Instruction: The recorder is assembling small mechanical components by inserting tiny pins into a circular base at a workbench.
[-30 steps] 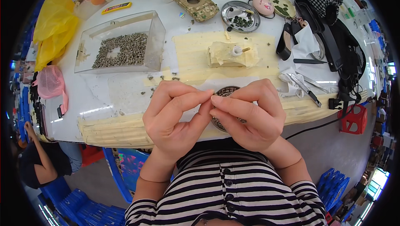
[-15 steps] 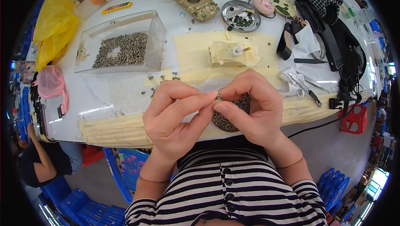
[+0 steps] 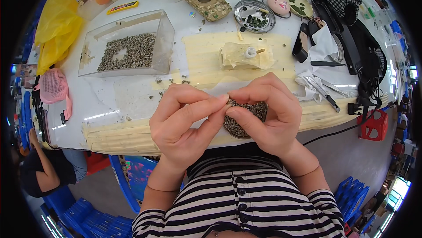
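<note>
Head view: the left hand (image 3: 187, 117) pinches a tiny piece (image 3: 229, 102), mostly hidden; the right hand (image 3: 277, 117) has thumb and forefinger parted just beside it. Beneath sits a round dish (image 3: 240, 138) of small metallic parts (image 3: 235, 126). Farther out on the worktop (image 3: 99, 99), a clear box (image 3: 163, 47) holds more.

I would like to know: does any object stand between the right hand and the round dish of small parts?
Nothing visible stands between the right hand and the round dish; the thumb overlaps part of the dish in this view. The left hand is to the left, not between them.
</note>
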A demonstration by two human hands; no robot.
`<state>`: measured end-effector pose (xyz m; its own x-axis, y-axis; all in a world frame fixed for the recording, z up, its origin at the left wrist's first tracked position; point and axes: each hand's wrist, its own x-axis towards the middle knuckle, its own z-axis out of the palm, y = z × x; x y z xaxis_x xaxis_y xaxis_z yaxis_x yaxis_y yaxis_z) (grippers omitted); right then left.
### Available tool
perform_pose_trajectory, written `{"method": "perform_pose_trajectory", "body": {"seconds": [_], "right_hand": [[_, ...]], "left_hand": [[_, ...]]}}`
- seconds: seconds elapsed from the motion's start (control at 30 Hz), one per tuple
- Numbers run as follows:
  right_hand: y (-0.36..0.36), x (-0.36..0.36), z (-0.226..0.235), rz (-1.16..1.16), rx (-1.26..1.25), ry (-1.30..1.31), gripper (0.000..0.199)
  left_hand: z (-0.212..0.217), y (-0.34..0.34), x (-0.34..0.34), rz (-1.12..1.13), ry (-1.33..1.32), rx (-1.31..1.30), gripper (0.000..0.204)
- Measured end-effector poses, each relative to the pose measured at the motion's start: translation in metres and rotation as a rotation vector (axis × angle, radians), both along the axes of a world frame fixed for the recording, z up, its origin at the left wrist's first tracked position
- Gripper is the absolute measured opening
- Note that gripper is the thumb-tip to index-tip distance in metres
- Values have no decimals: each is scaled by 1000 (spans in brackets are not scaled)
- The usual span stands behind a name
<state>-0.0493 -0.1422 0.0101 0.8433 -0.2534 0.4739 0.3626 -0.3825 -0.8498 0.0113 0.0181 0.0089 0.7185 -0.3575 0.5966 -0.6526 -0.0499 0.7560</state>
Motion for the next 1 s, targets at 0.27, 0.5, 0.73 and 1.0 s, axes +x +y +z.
{"method": "perform_pose_trajectory", "body": {"seconds": [0.27,0.5,0.73,1.0], "right_hand": [[-2,-2,1,100,211,150,20],[0,-2,2,-94,-346,-221,31],[0,-1,-2,-77,-196,-107,30],[-3,-3,1,148,248,161,17]], "left_hand": [[0,0,0,8,-11,14,30],[-2,-2,-2,71,20,45,28],[-1,0,-1,32,16,7,28],[3,1,1,-26,-35,36,31]]}}
